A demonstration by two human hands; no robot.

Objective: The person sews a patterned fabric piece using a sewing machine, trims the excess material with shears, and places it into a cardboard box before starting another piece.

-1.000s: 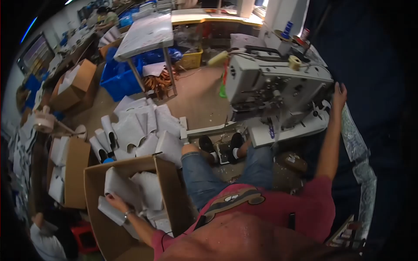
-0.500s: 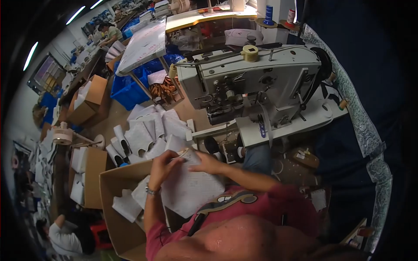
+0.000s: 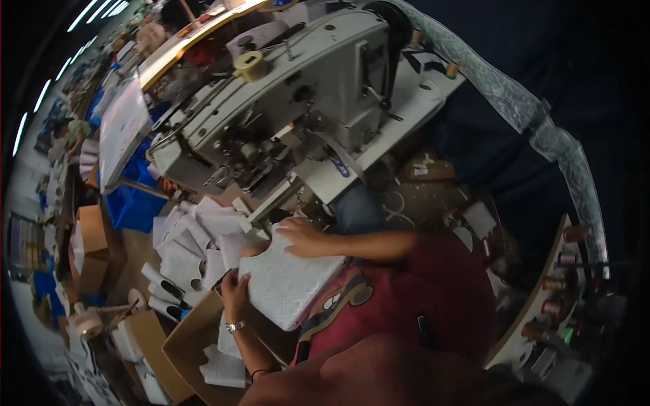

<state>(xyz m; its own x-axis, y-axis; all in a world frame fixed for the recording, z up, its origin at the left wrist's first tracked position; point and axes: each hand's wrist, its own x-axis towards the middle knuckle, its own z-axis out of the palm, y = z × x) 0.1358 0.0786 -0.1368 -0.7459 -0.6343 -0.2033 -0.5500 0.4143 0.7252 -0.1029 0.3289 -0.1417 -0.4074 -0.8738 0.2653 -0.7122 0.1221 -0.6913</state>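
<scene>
A white patterned fabric piece (image 3: 288,277) with a curved cut-out in its upper edge lies across my lap. My right hand (image 3: 305,238) rests on its upper part, fingers stretched out over the fabric. At its left edge is my left hand (image 3: 235,289), with the fabric's edge at the fingertips and a watch on the wrist. Just beyond the hands stands a large sewing machine (image 3: 325,61). More white pieces (image 3: 186,240) are heaped to the left of the machine.
An open cardboard box (image 3: 183,345) holding white pieces stands at my lower left. Farther left are another box (image 3: 95,237), a blue crate (image 3: 132,206) and a small fan (image 3: 88,321). Thread spools (image 3: 552,308) line a rack at the lower right.
The view has turned and tilted, so the machine appears farther left. The fabric is spread flatter, and my hands have moved apart, the left one down to the fabric's left edge.
</scene>
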